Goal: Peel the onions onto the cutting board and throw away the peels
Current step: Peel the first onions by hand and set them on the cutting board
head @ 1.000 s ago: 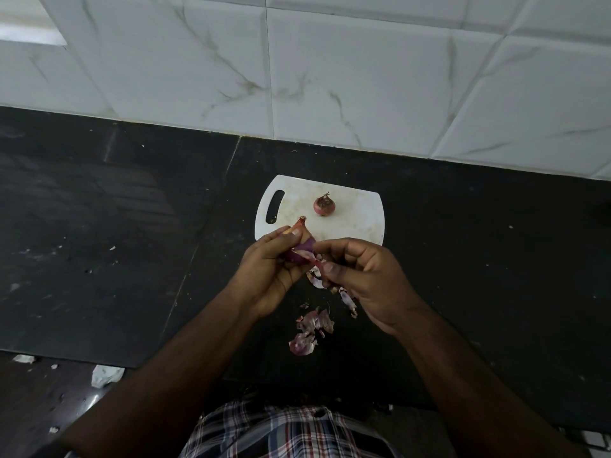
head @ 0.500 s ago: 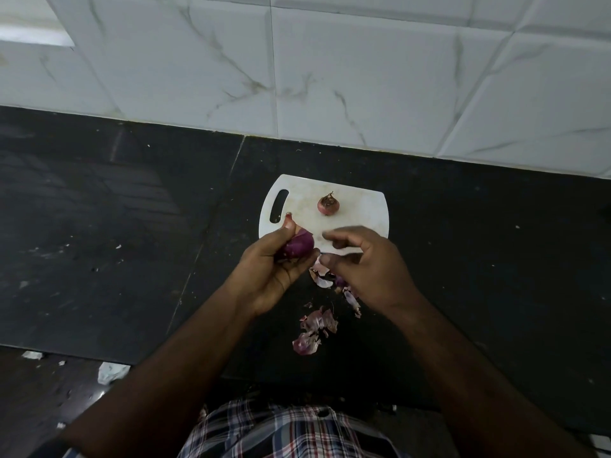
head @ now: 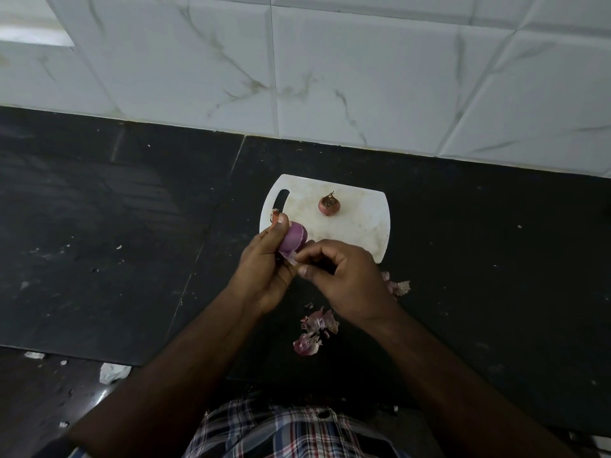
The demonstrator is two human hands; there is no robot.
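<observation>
Holding the part-peeled onion [head: 293, 239] in a curled grip, the left hand [head: 264, 272] keeps it just above the near-left edge of the cutting board [head: 357, 226], its long axis tilted from 11 o'clock at the stem end to 5 o'clock at the root end. The right hand [head: 344, 276] lies at 4 o'clock from the onion, nearer the root end, its grip narrow and pinching a loose strip of skin [head: 291, 257] there. A second, unpeeled onion [head: 329, 205] sits on the board at 1 o'clock, and shed peels [head: 314, 328] lie on the bench at 6 o'clock; judged from this, the next pull runs toward 5 o'clock, away from the holding hand.
</observation>
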